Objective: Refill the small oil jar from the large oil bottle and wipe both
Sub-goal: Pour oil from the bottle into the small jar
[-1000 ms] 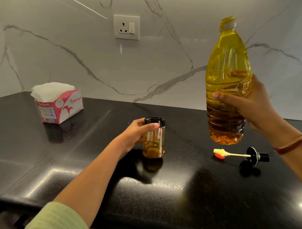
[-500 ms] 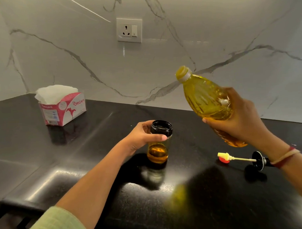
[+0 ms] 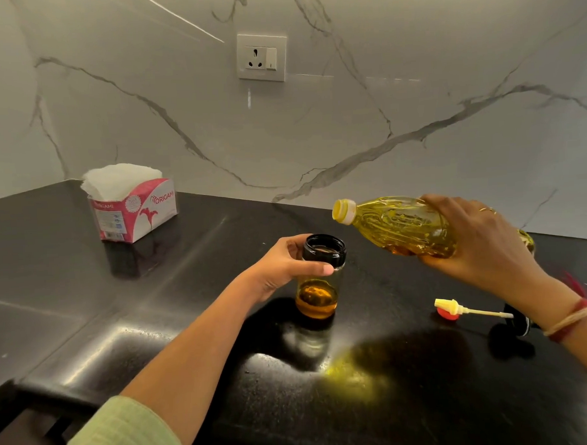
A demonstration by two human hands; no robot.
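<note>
Pour pending, I'd say: left grip [image 3: 280,266] clasps the black-rimmed glass jar [image 3: 318,294], right grip [image 3: 479,245] the tilted yellow plastic bottle [image 3: 398,225], whose mouth must next come above the jar.

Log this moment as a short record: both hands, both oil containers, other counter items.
left hand: grips small glass jar near its black rim
jar: upright on black stone counter, open, amber oil in its lower part
right hand: holds large clear plastic oil bottle
bottle: tipped almost level, yellow neck toward jar, no stream visible
also on counter: pink tissue box; black pump lid with yellow-tipped tube
</note>
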